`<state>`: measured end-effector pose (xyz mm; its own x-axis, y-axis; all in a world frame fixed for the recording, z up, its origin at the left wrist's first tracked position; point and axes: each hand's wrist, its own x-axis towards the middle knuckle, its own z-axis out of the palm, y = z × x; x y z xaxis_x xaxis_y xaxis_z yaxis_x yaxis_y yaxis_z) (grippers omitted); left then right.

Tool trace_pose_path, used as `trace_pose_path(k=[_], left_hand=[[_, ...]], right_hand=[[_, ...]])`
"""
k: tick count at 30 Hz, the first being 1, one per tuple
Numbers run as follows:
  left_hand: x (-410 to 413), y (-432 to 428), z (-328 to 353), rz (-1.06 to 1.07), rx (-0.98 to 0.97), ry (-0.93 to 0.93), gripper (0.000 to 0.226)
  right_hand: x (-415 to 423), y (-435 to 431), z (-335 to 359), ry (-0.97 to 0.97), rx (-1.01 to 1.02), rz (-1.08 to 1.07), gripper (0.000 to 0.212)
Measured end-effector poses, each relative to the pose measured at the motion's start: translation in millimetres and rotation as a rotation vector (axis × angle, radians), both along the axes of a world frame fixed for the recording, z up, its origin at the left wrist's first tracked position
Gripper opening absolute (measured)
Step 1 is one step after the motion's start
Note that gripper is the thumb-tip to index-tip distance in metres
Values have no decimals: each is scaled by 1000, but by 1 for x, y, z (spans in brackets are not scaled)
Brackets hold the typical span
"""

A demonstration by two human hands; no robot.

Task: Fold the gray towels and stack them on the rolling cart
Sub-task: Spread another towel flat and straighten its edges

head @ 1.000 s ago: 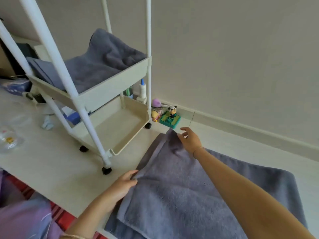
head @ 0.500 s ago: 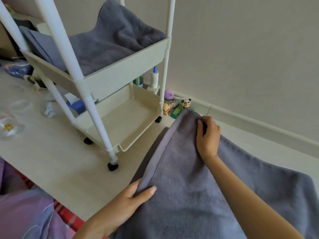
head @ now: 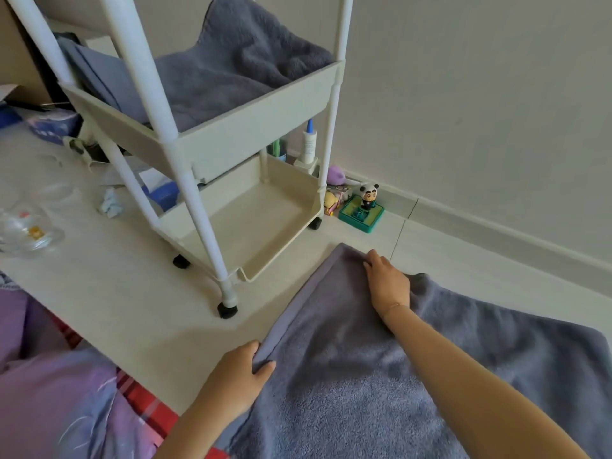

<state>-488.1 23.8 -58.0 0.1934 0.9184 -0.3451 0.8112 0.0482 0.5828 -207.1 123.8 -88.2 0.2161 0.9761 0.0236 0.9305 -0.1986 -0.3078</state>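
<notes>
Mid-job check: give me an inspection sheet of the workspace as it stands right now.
Surface: pale tiled floor.
Job's things: gray towel spread on the floor beside the rolling cart; piled towels lie in its upper tray.
Clutter: panda figurine and white bottle by the wall behind the cart; clear container and blue cloth on the floor to its left.
Hands: left hand grips the gray towel's near edge; right hand holds its far corner, fingers curled.
Cables: nothing seen.
Surroundings: plain wall with baseboard; purple fabric at lower left.
</notes>
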Motion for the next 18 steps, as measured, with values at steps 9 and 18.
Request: trace_pose_path(k=[9, 18], left_hand=[[67, -5, 5, -256, -50, 128, 32], [90, 9, -2, -222, 169, 196, 23]], right_hand=[[89, -61, 4, 33, -1, -164, 21], [78, -36, 4, -12, 28, -294, 21]])
